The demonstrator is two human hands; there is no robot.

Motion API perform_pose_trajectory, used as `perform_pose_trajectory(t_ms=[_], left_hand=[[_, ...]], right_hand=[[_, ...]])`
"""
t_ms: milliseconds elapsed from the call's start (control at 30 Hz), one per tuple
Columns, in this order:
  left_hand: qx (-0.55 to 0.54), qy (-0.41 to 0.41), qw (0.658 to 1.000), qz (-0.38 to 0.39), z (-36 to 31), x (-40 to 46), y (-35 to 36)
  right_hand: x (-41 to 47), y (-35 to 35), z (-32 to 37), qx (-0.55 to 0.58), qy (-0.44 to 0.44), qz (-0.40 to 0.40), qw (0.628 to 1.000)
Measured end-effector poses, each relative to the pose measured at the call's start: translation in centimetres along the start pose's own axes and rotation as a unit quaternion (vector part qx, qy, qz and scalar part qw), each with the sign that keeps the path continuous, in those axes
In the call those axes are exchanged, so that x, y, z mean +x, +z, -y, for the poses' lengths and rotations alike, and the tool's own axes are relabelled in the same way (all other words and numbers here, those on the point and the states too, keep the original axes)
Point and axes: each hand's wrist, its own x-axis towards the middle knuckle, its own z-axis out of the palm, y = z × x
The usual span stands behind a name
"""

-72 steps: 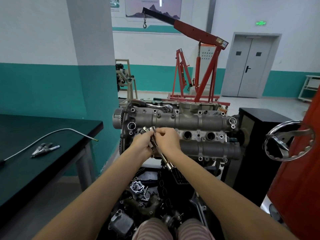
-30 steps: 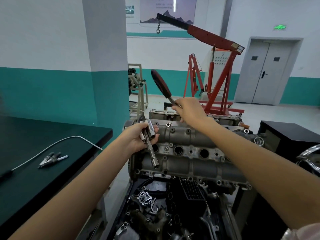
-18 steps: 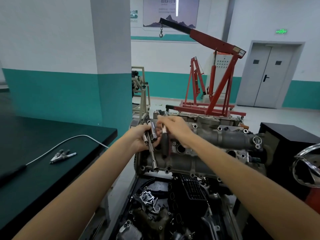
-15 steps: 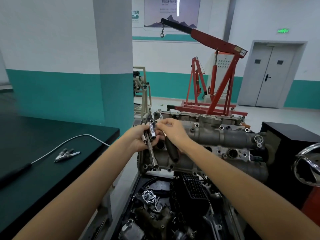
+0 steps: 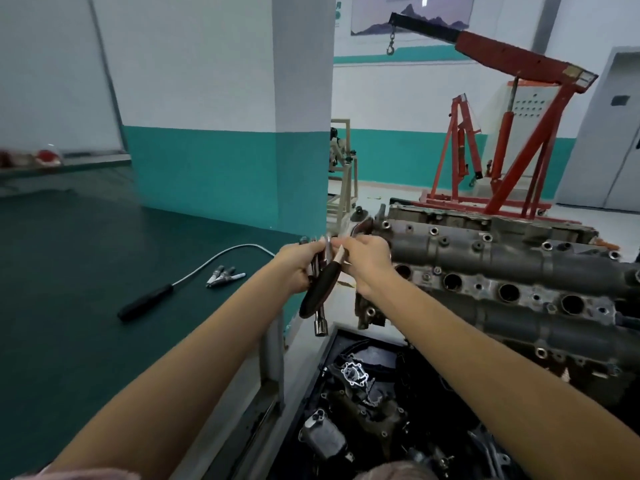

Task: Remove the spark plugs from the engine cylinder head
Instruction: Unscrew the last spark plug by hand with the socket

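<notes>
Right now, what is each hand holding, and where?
Left hand grips the socket extension at its upper end; right hand pinches the ratchet wrench near its head.

Your hands meet between the table (image 5: 86, 306) on your left and the cylinder head (image 5: 519, 271) on your right. Spark plugs (image 5: 225, 273) lie on that table; the hoist (image 5: 502, 133) stands behind the head.

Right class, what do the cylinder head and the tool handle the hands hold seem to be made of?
Cylinder head: likely cast aluminium, with a dull grey, rough, stained surface. Tool handle: probably dark rubber or plastic, smooth with a slight sheen. The socket extension below it looks like polished, reflective steel.
</notes>
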Motion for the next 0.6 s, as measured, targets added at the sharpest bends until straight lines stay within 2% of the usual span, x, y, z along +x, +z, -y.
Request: perform_pose_trajectory(t_ms=[167,300,367,500,600], left_hand=[[0.001,-0.02,0.999,-0.037,-1.7,1.8,-6.7],[0.125,-0.003,0.985,-0.12,-3.3,3.8,-12.2],[0.196,-0.01,0.971,-0.136,-4.3,4.9,-14.6],[0.257,-0.038,0.958,-0.125,-6.1,7.4,-17.9],[0.324,-0.009,0.934,-0.149,-6.5,9.5,-20.0]], right_hand=[[1.9,7.3,-3.0,0.032,0.08,0.012,0.996],[3.7,13.8,-6.4,0.083,0.205,-0.008,0.975],[4.6,16.1,-8.0,0.093,0.26,-0.005,0.961],[6.1,18.2,-10.7,0.015,0.261,0.026,0.965],[7.0,19.0,-11.9,0.01,0.255,0.033,0.966]])
